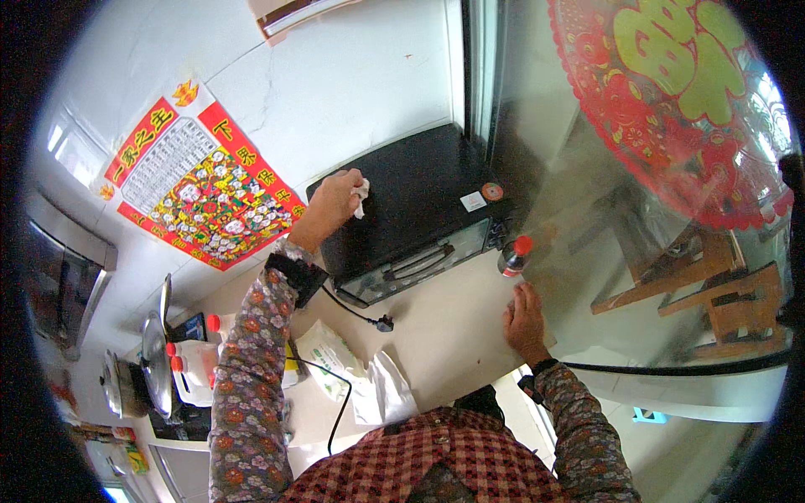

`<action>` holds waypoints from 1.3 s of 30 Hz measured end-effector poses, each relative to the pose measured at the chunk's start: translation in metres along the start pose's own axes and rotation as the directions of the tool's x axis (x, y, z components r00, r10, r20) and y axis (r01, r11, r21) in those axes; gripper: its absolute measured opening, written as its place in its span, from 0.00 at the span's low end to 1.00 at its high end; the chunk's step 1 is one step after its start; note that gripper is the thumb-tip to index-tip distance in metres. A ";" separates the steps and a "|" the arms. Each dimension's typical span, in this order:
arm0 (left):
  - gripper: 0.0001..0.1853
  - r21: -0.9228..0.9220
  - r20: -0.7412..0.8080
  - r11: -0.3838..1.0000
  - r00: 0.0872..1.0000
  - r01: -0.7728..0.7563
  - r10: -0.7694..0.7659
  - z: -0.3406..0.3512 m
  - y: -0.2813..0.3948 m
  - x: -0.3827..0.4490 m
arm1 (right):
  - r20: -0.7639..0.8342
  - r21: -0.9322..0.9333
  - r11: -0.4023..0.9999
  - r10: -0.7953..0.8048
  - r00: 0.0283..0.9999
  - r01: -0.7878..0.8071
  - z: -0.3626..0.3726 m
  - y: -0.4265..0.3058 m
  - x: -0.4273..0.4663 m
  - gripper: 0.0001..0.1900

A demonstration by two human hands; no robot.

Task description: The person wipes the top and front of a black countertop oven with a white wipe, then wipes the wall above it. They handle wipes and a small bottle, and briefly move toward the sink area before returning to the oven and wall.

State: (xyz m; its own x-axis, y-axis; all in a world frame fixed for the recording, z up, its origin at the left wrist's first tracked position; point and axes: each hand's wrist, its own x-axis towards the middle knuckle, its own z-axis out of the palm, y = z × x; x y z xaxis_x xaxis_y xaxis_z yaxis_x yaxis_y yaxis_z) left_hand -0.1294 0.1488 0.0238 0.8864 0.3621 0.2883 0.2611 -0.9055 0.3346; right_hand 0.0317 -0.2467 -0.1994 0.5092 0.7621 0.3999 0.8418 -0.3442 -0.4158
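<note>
My left hand (335, 200) pinches a crumpled white tissue or cloth (361, 196) at the left end of the black top of a countertop oven (409, 170). Two stickers, one white and one round orange, are on the oven top near its right front corner. My right hand (524, 320) rests on the pale countertop (453, 327) with its fingers loosely bent and nothing visible in it. Just beyond those fingertips stands a dark soda bottle (514, 256) with a red cap. The oven's door handle (418, 264) faces me.
A black power plug (384, 324) and cord lie before the oven. Nearer me are white plastic bags (380, 390). Red-capped jugs (192, 374), a lidded pan (154, 364) and a pot (122, 383) stand at left. A glass panel (541, 157) bounds the right; a printed poster (210, 188) hangs on the wall.
</note>
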 end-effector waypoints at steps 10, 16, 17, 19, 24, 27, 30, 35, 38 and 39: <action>0.09 -0.170 0.087 0.907 0.911 -0.385 0.402 0.065 0.110 0.056 | 0.049 0.025 0.997 0.069 0.996 -0.071 0.000 0.001 0.000 0.27; 0.06 -0.174 0.075 0.985 0.997 -0.001 0.014 0.029 0.015 0.094 | -0.004 0.052 0.998 0.036 0.999 -0.036 0.000 0.002 0.000 0.27; 0.06 0.017 0.034 0.995 0.995 -0.094 0.094 0.029 0.007 0.102 | 0.010 0.059 0.997 0.042 0.999 -0.042 -0.001 0.002 0.001 0.27; 0.07 -0.062 -0.029 0.985 0.987 -0.162 0.161 0.038 0.012 0.115 | 0.031 0.064 0.996 0.058 0.998 -0.060 -0.002 0.001 0.001 0.28; 0.10 -0.184 0.115 0.936 0.939 -0.299 0.323 0.076 0.092 0.126 | 0.022 0.059 0.994 0.092 0.996 -0.093 -0.002 -0.001 0.002 0.27; 0.10 -0.248 0.211 0.884 0.869 -0.395 0.448 0.078 0.109 0.103 | -0.005 0.070 0.996 0.060 0.998 -0.059 -0.001 -0.001 0.003 0.27; 0.08 -0.202 0.167 0.941 0.938 -0.270 0.305 0.067 0.081 0.113 | -0.027 0.055 0.998 0.039 0.999 -0.037 -0.001 -0.001 0.003 0.28; 0.07 0.128 0.049 0.988 0.995 -0.091 0.085 0.069 0.021 0.161 | 0.043 0.043 0.994 0.095 0.995 -0.096 -0.001 0.000 0.002 0.28; 0.07 0.320 -0.059 0.939 0.986 -0.129 0.156 0.086 0.028 0.179 | 0.027 0.070 0.993 0.094 0.995 -0.095 0.000 0.001 0.001 0.28; 0.08 0.130 0.003 0.977 0.986 -0.166 0.167 0.089 0.037 0.179 | 0.030 0.079 0.992 0.097 0.995 -0.099 0.001 0.001 0.001 0.28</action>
State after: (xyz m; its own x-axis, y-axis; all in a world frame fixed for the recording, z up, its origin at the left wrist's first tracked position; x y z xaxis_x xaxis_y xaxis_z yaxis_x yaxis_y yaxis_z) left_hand 0.0734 0.1602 0.0081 0.9189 0.2048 0.3372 0.1577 -0.9741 0.1621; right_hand 0.0330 -0.2462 -0.2007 0.5826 0.7414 0.3332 0.7705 -0.3732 -0.5168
